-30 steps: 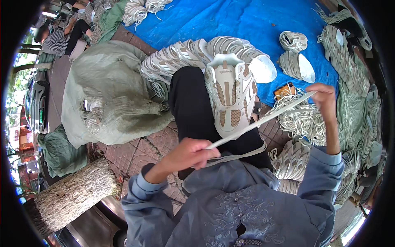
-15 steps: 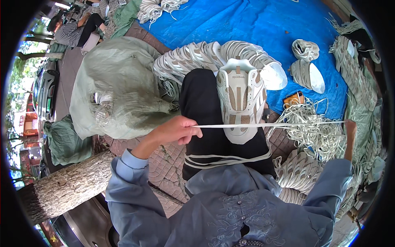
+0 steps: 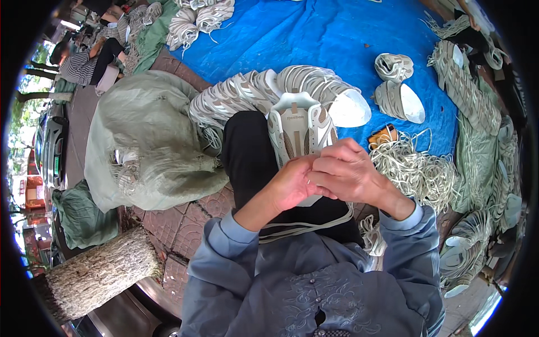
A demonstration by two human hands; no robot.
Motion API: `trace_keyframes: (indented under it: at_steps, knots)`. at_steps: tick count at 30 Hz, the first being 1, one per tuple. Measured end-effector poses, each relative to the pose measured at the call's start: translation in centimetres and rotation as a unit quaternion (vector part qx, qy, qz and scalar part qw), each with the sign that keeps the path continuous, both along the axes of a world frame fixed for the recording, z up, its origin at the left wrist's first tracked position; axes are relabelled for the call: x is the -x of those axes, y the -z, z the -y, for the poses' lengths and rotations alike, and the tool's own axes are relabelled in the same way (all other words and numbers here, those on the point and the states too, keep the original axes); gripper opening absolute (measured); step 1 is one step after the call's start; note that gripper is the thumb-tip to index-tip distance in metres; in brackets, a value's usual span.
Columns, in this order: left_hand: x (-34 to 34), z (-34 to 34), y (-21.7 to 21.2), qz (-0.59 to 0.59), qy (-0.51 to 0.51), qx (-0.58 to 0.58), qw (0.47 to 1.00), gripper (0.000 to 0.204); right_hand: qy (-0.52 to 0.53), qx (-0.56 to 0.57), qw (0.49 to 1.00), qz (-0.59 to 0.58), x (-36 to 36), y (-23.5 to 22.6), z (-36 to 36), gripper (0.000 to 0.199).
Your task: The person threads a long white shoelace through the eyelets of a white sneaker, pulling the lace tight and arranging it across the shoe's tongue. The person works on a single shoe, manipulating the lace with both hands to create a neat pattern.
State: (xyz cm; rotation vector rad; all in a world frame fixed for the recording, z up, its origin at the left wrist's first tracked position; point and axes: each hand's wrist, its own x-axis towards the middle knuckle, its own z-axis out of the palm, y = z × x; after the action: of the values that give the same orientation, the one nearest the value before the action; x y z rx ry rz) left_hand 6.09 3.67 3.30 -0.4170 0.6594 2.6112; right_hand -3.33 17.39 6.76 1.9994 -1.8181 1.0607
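One white-and-tan shoe upper point(image 3: 298, 128) rests on the person's black-trousered knee, just above both hands. The left hand point(image 3: 292, 185) and right hand point(image 3: 349, 173) meet over its lower end, fingers curled closed, apparently pinching one flat white lace point(image 3: 303, 227) that loops below the wrists; the grip itself is hidden. Half a second ago the hands were well apart, the lace stretched taut between them. One heap of loose laces point(image 3: 418, 174) lies on the blue tarp point(image 3: 337, 39), one green sack point(image 3: 149, 140) at its left edge.
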Motion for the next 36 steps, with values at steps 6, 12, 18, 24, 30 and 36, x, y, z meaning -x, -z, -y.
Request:
trace_keyframes:
  at_steps: [6,12,18,24,30,36]
  knots:
    - [-0.6,-1.4,0.7,0.114,-0.092,-0.004,0.989,0.028,-0.023,-0.048,0.989,-0.135,-0.7,2.0,0.5,0.022]
    - [-4.5,-1.5,-0.4,-0.182,-0.037,0.562,0.806,0.040,0.078,-0.046,0.996,0.024,2.1,0.4,-1.9,0.014]
    - [-6.4,-1.9,2.6,-0.370,0.084,0.854,0.355,0.057,0.090,-0.123,0.973,0.174,0.7,4.5,0.5,0.010]
    - [-6.4,-2.4,4.5,-0.371,0.050,0.859,0.348,0.051,0.168,-0.161,0.970,0.069,-0.7,7.8,2.4,0.007]
    - [-6.2,-2.5,4.7,-0.371,0.038,0.856,0.357,0.048,0.206,-0.214,0.954,0.042,-1.2,7.5,2.2,0.008]
    - [-6.3,-2.5,4.9,-0.366,0.036,0.857,0.362,0.046,0.230,-0.300,0.925,0.040,-1.5,7.3,2.9,0.010]
